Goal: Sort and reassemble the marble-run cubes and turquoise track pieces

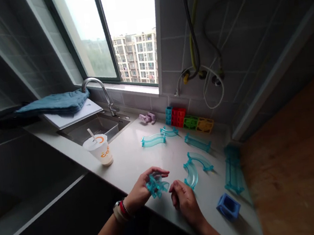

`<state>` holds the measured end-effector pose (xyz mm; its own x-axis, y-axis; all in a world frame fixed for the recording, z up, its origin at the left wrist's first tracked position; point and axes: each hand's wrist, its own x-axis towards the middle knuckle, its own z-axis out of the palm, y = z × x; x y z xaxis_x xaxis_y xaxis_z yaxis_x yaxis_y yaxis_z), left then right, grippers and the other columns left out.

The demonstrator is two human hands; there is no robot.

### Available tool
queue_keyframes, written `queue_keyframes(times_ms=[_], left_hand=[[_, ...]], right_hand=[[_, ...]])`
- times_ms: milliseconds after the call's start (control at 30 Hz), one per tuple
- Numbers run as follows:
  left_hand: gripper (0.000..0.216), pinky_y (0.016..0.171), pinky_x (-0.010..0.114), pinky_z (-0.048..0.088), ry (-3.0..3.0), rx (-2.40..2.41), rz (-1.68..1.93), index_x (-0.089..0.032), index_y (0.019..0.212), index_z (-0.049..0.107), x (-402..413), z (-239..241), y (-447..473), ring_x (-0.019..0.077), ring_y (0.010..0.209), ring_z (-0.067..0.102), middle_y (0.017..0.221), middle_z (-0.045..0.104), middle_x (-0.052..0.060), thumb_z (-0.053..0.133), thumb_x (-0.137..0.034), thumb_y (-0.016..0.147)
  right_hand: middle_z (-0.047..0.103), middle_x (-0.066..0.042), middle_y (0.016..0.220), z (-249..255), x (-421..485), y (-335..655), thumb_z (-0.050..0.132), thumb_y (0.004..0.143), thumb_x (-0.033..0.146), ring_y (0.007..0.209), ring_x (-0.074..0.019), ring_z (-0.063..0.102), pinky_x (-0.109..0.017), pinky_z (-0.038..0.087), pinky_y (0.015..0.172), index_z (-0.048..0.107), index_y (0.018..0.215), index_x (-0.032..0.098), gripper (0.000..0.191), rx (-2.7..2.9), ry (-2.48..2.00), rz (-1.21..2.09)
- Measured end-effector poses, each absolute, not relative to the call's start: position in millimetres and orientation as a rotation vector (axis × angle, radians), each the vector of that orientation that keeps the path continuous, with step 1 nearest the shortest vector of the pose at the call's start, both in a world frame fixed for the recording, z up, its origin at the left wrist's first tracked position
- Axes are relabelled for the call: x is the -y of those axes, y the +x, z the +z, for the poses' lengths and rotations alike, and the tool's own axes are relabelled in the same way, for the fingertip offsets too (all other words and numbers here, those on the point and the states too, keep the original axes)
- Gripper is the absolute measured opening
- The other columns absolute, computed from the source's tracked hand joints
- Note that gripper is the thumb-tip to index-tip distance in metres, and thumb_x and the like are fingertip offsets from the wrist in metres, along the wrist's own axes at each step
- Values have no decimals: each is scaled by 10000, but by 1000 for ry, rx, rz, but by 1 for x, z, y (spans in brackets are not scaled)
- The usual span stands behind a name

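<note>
My left hand [143,186] is closed around a translucent teal plastic piece [156,186] with several prongs, above the counter's front edge. Just right of it, my right hand [183,200] has its fingers curled in; whatever they may hold is hidden. Beyond my right hand lie a curved teal track piece [192,174] and another curved track [200,159] touching it. A wavy teal track [153,140], a short curved one [169,131] and a straight one [198,143] rest farther back. To the right are a blue hollow block [228,206] and long teal tracks [233,175].
Red blocks [178,117], green blocks [191,121] and yellow blocks [205,125] line the tiled wall beside light purple pieces [147,118]. A lidded drink cup [99,149] with a straw stands left, near the sink [90,129]. A wooden panel [291,162] borders the counter's right side.
</note>
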<state>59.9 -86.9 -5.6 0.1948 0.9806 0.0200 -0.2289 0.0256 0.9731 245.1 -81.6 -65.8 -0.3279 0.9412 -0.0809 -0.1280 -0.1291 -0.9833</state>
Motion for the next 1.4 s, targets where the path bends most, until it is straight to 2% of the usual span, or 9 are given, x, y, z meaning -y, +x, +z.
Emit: queue_keyframes(times_ms=[200, 367, 500, 733, 867, 967, 1133, 1300, 1400], left_hand=[[320, 1105, 423, 505, 1567, -783, 1019, -196, 1269, 693, 48, 14, 61, 267, 1242, 668, 1314, 721, 131, 688, -249, 953], [497, 848, 343, 587, 1877, -956, 911, -242, 1417, 648, -3, 20, 46, 200, 908, 710, 1256, 762, 85, 654, -258, 920], [497, 756, 312, 574, 2029, -1050, 862, -243, 1448, 631, -15, 0, 31, 180, 770, 696, 1199, 780, 80, 616, -319, 957], [468, 855, 335, 584, 2085, -1066, 844, -271, 1391, 677, -12, -25, 1, 200, 866, 720, 1253, 753, 53, 687, -293, 923], [488, 1004, 402, 554, 2114, -1161, 926, -271, 1372, 683, -21, -36, -4, 269, 1139, 704, 1335, 722, 63, 661, -171, 895], [483, 1012, 457, 552, 2099, -1259, 985, -237, 1384, 659, -24, -44, -6, 312, 1199, 686, 1335, 721, 100, 641, -176, 906], [438, 1000, 425, 569, 2053, -1272, 1073, -242, 1331, 654, -19, -46, -13, 290, 1176, 709, 1313, 736, 89, 682, -207, 895], [291, 909, 399, 614, 2013, -1262, 1133, -247, 1226, 675, -11, -44, -15, 268, 1067, 754, 1179, 783, 62, 657, -365, 960], [324, 1032, 433, 567, 1976, -1283, 1252, -229, 1292, 648, -3, -39, -14, 265, 1195, 703, 1284, 741, 97, 526, -394, 1041]], right_hand=[[483, 64, 528, -77, 86, 243, 441, 979, 750, 464, -97, 404, -214, 321, 467, 544, 837, 215, 563, 1206, -1056, 1521], [491, 56, 513, -80, 84, 240, 524, 993, 658, 452, -100, 431, -216, 327, 463, 603, 847, 202, 485, 1364, -1125, 1382], [522, 37, 518, -85, 91, 241, 580, 980, 608, 469, -116, 469, -229, 371, 483, 638, 823, 196, 445, 1372, -1225, 1296], [566, 19, 566, -38, 72, 245, 546, 1008, 554, 531, -140, 533, -252, 425, 556, 665, 825, 191, 423, 1468, -1379, 933], [667, -23, 769, 21, 18, 229, 553, 1005, 521, 739, -181, 627, -277, 482, 687, 684, 857, 197, 380, 1731, -1533, 612], [740, -73, 1059, 47, -17, 210, 656, 949, 505, 943, -220, 682, -305, 523, 782, 715, 1078, 207, 330, 2097, -1522, 589], [688, -113, 1339, 47, -28, 186, 695, 926, 493, 1211, -280, 639, -397, 488, 1036, 595, 1404, 220, 559, 2601, -1508, 428], [780, -82, 1121, 37, -27, 183, 714, 841, 332, 1025, -278, 728, -355, 530, 886, 658, 1324, 246, 494, 2702, -1635, 371], [794, -87, 1045, 32, -44, 189, 735, 783, 298, 964, -277, 739, -332, 526, 836, 701, 1238, 213, 464, 2653, -1702, 367]])
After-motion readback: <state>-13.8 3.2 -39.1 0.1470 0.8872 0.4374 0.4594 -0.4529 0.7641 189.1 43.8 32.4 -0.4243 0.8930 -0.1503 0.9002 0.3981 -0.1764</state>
